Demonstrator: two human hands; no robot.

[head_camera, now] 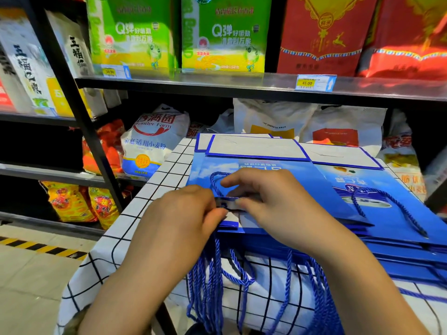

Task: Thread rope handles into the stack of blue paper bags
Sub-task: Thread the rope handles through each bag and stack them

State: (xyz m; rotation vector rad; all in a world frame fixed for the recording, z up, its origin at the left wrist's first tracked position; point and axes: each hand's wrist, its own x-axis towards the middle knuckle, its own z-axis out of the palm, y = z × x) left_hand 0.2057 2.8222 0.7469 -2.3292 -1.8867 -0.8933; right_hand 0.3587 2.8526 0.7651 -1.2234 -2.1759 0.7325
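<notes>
Grocery shop, dry-goods aisle. A black metal shelf up beyond the left hand and right hand carries printed green bags and red bags facing out. It has price tags clipped to its front edge, one reading 45.00. Lower shelves, beyond and left of the left hand, hold a flour sack and more packaged goods, with yellow-black hazard tape on the floor further left.
</notes>
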